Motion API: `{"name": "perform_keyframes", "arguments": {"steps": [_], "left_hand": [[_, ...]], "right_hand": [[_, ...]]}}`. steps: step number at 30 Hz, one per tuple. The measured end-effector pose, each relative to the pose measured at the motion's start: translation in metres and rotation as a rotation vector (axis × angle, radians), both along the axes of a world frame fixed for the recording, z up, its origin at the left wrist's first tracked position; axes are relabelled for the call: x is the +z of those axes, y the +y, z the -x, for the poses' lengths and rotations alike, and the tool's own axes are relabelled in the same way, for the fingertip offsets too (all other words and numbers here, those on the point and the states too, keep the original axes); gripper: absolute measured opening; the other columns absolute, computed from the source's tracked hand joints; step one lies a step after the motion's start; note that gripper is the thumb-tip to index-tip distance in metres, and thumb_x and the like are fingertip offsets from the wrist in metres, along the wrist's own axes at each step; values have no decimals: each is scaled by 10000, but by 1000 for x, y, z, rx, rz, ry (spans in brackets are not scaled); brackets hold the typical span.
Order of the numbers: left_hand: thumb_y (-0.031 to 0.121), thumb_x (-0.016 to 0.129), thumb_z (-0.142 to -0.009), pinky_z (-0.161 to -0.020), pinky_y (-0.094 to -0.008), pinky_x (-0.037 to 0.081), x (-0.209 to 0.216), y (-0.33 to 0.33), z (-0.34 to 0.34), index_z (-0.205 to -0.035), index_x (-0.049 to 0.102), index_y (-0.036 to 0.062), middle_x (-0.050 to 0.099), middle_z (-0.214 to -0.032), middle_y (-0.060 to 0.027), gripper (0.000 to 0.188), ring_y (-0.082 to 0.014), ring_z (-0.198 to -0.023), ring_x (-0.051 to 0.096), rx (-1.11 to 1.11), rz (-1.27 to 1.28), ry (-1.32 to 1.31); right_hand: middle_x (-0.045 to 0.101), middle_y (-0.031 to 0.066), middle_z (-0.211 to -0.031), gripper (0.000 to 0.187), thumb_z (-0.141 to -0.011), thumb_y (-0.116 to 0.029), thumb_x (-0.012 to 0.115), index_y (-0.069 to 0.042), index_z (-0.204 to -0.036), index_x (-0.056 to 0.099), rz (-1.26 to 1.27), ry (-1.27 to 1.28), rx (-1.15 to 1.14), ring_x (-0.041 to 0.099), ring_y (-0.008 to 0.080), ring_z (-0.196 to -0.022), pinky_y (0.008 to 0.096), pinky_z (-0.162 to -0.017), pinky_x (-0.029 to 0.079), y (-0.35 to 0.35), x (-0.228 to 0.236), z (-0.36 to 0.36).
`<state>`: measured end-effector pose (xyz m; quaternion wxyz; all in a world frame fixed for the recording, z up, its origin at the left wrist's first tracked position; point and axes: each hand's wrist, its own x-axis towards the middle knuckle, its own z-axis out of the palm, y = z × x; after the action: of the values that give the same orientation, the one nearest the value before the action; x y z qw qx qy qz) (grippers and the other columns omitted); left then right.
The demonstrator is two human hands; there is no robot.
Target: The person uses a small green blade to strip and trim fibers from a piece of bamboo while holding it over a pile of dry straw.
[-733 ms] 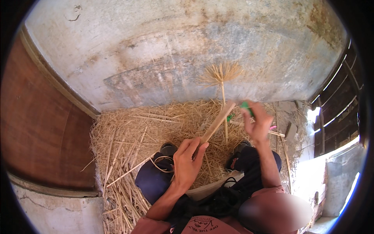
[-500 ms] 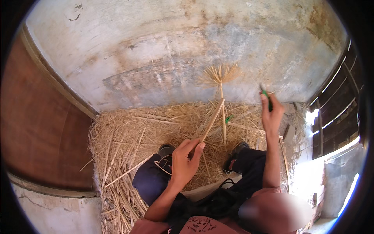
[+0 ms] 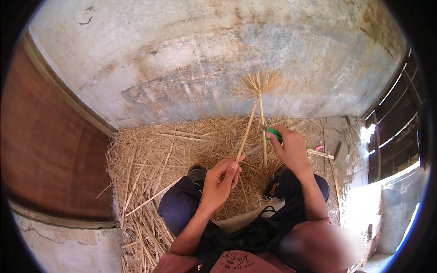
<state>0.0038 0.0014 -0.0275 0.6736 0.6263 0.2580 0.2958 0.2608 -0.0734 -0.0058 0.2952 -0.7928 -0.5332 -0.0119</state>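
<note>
My left hand [image 3: 218,184] is closed around the lower end of a pale bamboo stick [image 3: 247,129], which points up and away toward the wall. In my right hand [image 3: 291,148] is a small knife with a green handle [image 3: 273,132]. Its short blade points left, close to a second upright stick, and I cannot tell if it touches. That second one is a thin stick with a splayed brush-like top [image 3: 258,85], standing just beyond my hands in front of the wall.
Straw and shavings [image 3: 154,141] cover the floor, with several split bamboo strips [image 3: 141,227] at the left. A stained wall [image 3: 200,54] rises ahead. To the left is a brown panel [image 3: 59,136]; at the right lies a grey block [image 3: 340,152] near dark slats [image 3: 396,136].
My right hand has swung down and left with the knife, from the far right to beside the sticks. The stick in my left hand is tilted more upright. A thin curled strip by my left wrist no longer shows.
</note>
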Motion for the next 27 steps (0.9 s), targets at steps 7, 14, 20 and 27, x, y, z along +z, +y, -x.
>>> {"name": "perform_keyframes", "arguments": {"steps": [7, 14, 20, 27], "left_hand": [[167, 642, -1145, -597, -245, 420, -1, -4, -6, -1423, 699, -28, 594, -978, -17, 343, -52, -691, 548, 108, -107, -46], [106, 715, -1091, -632, -255, 430, -4, 0, -3, -1346, 719, -53, 600, -968, -35, 301, -65, -727, 536, 166, -273, 57], [62, 746, -1059, -651, -253, 448, -5, -1, -4, -1380, 714, -52, 618, -982, -35, 342, -68, -756, 556, 200, -260, 29], [43, 762, -1044, -656, -246, 500, 5, -4, -4, -1453, 681, -48, 639, -1016, -35, 426, -62, -773, 605, 207, -243, 14]], "right_hand": [[736, 81, -886, 274, -948, -262, 854, -77, -1124, 754, -430, -10, 433, 729, 301, -699, 424, -605, 567, 0, 4, 29], [696, 54, -856, 299, -911, -277, 880, -97, -1115, 756, -369, -152, 516, 728, 256, -681, 389, -562, 555, -1, -5, 50], [695, 51, -854, 314, -900, -280, 887, -97, -1122, 762, -384, -125, 517, 718, 254, -650, 382, -545, 557, -1, -8, 56], [699, 47, -847, 309, -899, -279, 887, -100, -1120, 764, -360, -88, 528, 717, 259, -643, 386, -542, 555, -1, -7, 55]]}}
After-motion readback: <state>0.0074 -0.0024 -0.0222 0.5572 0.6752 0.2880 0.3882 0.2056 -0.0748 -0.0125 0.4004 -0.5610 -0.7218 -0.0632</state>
